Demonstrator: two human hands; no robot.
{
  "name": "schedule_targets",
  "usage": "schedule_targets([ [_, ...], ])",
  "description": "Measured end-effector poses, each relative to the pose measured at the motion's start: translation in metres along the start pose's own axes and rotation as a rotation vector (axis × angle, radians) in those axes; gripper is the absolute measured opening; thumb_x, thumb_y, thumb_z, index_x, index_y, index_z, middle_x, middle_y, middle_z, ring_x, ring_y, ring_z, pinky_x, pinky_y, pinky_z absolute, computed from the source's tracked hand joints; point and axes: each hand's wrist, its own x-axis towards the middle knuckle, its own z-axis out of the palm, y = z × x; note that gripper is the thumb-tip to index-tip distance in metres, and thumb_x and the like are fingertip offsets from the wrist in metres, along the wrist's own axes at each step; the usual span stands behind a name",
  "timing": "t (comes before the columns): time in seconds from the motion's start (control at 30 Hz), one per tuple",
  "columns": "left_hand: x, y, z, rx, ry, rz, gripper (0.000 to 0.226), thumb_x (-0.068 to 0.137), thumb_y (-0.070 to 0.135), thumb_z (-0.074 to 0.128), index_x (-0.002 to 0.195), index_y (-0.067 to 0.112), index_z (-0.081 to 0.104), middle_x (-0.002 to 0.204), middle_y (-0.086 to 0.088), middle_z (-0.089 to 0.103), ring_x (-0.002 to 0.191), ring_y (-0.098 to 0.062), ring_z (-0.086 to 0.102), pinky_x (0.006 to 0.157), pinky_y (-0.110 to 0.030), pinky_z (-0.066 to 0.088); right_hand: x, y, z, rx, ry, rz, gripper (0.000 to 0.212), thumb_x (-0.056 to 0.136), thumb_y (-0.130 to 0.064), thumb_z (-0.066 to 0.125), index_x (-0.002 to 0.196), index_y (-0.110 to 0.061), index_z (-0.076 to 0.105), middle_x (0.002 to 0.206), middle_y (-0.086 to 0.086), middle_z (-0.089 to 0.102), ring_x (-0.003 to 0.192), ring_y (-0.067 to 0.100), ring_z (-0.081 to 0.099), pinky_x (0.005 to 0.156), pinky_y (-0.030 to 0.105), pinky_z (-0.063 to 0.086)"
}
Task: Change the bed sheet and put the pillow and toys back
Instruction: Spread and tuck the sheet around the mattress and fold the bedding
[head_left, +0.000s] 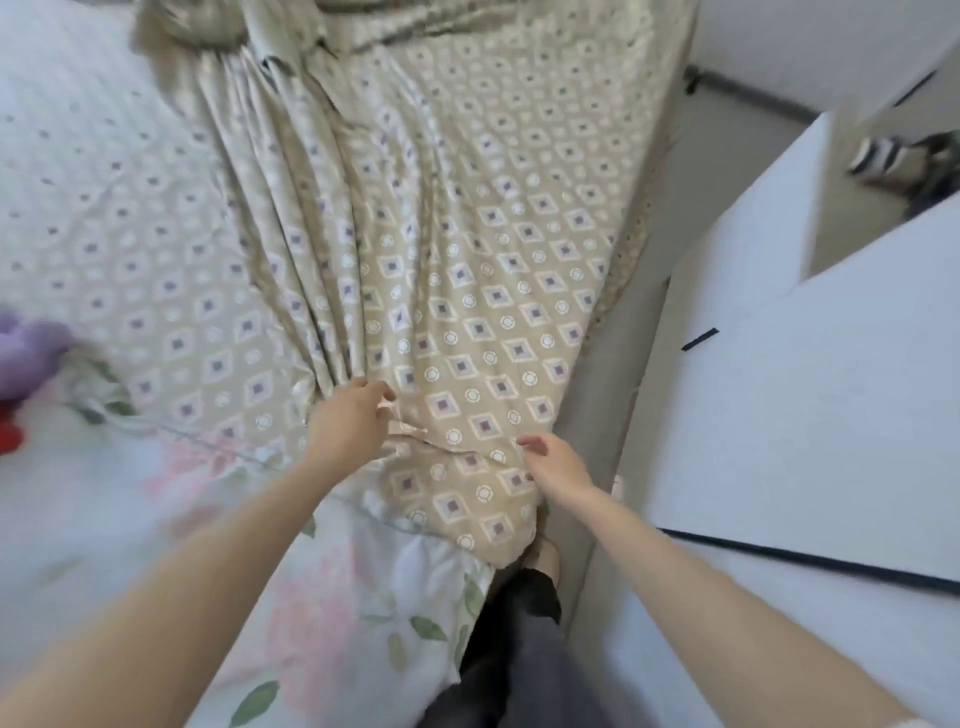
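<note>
Beige diamond-print cotton sheet (467, 291) lay bunched on the bed (597, 374) over a white floral sheet (322, 597); our left hand (353, 421) gripped its gathered folds, our right hand (556, 462) pinched its near edge. Pulling unevenly, we risked dragging it crooked, we judged

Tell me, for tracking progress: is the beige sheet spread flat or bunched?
Bunched, partly spread: deep folds cross the beige sheet from the left hand, and the flowered bedding beside it lies uncovered.
</note>
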Motion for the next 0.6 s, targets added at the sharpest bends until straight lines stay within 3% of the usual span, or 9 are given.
schedule_targets([
  [0.07, -0.007, -0.010, -0.016, -0.118, -0.018, -0.096, 0.031, 0.097, 0.018, 0.040, 0.122, 0.018, 0.057, 0.124, -0.007, 0.056, 0.108, -0.027, 0.056, 0.088, -0.040, 0.047, -0.007, -0.025, -0.005, -0.032, -0.018, -0.020, 0.021, 0.095, -0.020, 0.041, 0.109, -0.029, 0.054, 0.112, -0.006, 0.057, 0.083, 0.011, 0.060, 0.054, 0.017, 0.042],
  [0.27, -0.029, -0.055, -0.055, -0.487, 0.011, -0.416, 0.033, 0.095, 0.017, 0.043, 0.126, 0.012, 0.054, 0.124, -0.010, 0.058, 0.106, -0.025, 0.056, 0.085, -0.031, 0.042, -0.013, -0.108, -0.005, -0.142, -0.050, -0.122, 0.021, 0.094, -0.016, 0.041, 0.107, -0.026, 0.054, 0.108, -0.002, 0.057, 0.082, 0.012, 0.059, 0.063, 0.023, 0.042],
  [0.43, -0.023, -0.093, -0.058, -0.840, 0.028, -0.661, 0.040, 0.094, 0.014, 0.045, 0.133, 0.009, 0.047, 0.131, -0.014, 0.052, 0.118, -0.030, 0.051, 0.101, -0.039, 0.042, 0.009, -0.166, 0.020, -0.261, -0.126, -0.194, 0.027, 0.097, -0.016, 0.040, 0.119, -0.020, 0.056, 0.113, -0.001, 0.054, 0.093, 0.012, 0.054, 0.068, 0.024, 0.042],
  [0.53, -0.008, -0.101, -0.058, -0.967, 0.031, -0.729, 0.043, 0.094, 0.013, 0.045, 0.137, 0.009, 0.044, 0.128, -0.014, 0.051, 0.111, -0.029, 0.052, 0.088, -0.035, 0.044, 0.027, -0.184, 0.034, -0.327, -0.176, -0.227, 0.028, 0.098, -0.018, 0.040, 0.122, -0.018, 0.054, 0.114, -0.001, 0.053, 0.090, 0.010, 0.053, 0.063, 0.019, 0.041],
  [0.6, 0.011, -0.108, -0.055, -1.049, 0.026, -0.782, 0.046, 0.094, 0.013, 0.045, 0.139, 0.010, 0.041, 0.131, -0.013, 0.049, 0.115, -0.029, 0.050, 0.085, -0.034, 0.042, 0.049, -0.196, 0.044, -0.373, -0.208, -0.239, 0.028, 0.099, -0.020, 0.041, 0.123, -0.019, 0.054, 0.118, -0.002, 0.054, 0.097, 0.011, 0.051, 0.070, 0.020, 0.041],
])
